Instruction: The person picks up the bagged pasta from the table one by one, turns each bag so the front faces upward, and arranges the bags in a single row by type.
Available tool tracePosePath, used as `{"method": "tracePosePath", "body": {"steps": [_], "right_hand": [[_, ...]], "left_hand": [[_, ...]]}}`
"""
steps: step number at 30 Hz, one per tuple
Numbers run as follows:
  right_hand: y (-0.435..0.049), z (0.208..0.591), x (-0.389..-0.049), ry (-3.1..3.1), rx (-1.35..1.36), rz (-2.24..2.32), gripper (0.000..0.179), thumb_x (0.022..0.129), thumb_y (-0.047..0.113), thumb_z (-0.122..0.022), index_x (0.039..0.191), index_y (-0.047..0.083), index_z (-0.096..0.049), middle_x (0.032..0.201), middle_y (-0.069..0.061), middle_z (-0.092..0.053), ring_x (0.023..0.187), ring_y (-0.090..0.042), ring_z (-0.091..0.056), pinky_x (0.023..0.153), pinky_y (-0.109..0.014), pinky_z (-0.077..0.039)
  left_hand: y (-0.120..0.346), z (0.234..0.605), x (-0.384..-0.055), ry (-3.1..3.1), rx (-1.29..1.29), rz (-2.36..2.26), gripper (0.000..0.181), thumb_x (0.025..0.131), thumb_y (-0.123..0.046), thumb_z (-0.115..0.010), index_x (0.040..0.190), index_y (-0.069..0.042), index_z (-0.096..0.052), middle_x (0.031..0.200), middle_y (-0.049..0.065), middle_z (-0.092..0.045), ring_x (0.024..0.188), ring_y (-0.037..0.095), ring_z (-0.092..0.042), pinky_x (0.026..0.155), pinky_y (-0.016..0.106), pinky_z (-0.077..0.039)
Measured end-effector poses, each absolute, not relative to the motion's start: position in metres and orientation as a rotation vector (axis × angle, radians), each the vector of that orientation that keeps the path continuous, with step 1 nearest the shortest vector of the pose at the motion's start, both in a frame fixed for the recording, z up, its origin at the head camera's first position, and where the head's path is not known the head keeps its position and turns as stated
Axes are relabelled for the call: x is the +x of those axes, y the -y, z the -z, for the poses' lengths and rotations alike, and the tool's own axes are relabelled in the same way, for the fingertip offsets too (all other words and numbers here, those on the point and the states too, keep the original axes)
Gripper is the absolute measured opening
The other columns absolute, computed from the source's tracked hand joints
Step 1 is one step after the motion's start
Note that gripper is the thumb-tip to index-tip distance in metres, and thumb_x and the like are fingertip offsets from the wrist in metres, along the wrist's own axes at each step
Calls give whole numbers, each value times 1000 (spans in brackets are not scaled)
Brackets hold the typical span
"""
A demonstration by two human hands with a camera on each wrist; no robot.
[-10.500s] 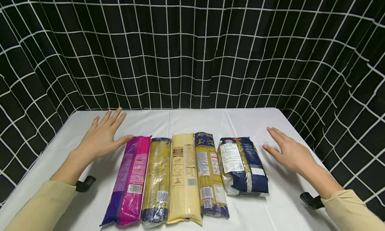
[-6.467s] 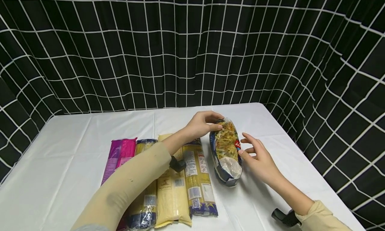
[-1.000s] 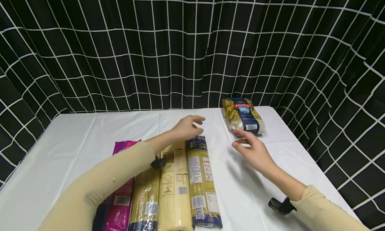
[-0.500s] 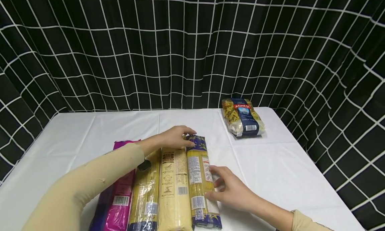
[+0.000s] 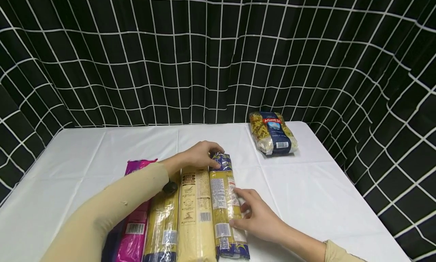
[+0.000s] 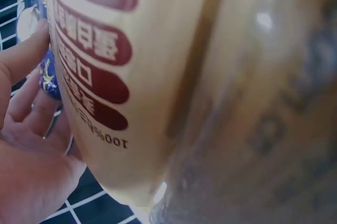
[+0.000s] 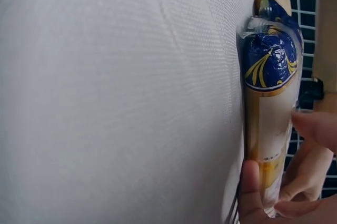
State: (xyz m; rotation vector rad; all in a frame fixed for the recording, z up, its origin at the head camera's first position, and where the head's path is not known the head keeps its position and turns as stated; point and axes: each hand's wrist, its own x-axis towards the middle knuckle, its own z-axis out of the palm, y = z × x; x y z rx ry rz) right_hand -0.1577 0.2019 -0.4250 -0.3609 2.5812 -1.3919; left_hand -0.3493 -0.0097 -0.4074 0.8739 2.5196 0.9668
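Observation:
A long pack of spaghetti with blue ends (image 5: 221,212) lies at the right end of a row of packs. My left hand (image 5: 199,155) grips its far end, thumb on top and fingers over the far edge. From the right side my right hand (image 5: 260,216) holds the same pack nearer its close end, the thumb on its face. In the right wrist view the thumb and fingers of that hand (image 7: 310,182) are about the pack's edge (image 7: 271,66). The left wrist view has the left hand (image 6: 37,166) beside the cream noodle pack (image 6: 105,145), partly hiding the blue end (image 6: 48,79).
Left of the spaghetti lie the cream pack (image 5: 194,224), a clear yellow pack with a blue end (image 5: 161,224) and a magenta-purple pack (image 5: 134,235), partly under my left forearm. An Agnesi pasta bag (image 5: 274,135) sits at the back right of the white table (image 5: 316,194).
The pasta bag went from the row's right end to the back right, now with its front label showing. Both hands have since come to the spaghetti pack; over the last half second little moves.

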Motion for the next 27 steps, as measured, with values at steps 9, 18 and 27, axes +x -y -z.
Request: {"method": "tracePosePath", "body": {"steps": [9, 18, 27], "right_hand": [[-198, 422, -160, -2525, -194, 1503, 88, 84, 10, -83, 158, -1, -37, 143, -20, -51, 99, -19, -60, 86, -32, -54], [-201, 429, -165, -2348, -309, 1682, 84, 93, 5, -73, 164, 10, -29, 140, -29, -53, 102, -25, -70, 83, -30, -58], [-200, 418, -166, -2450, -251, 1772, 88, 84, -3, -80, 161, 12, -40, 132, -24, -55, 76, -11, -59, 64, -23, -54]], "left_hand": [[13, 404, -347, -2601, 854, -1126, 36, 91, -6, -79, 126, -9, -72, 119, 7, -75, 116, 24, -66, 105, 39, -50], [19, 396, -340, -2518, 818, -1380, 33, 92, -5, -78, 123, -13, -75, 118, 2, -75, 114, 21, -66, 100, 38, -53], [26, 389, -338, -2478, 786, -1466, 36, 94, -9, -77, 129, -10, -71, 124, 8, -73, 121, 26, -65, 110, 45, -47]]}}
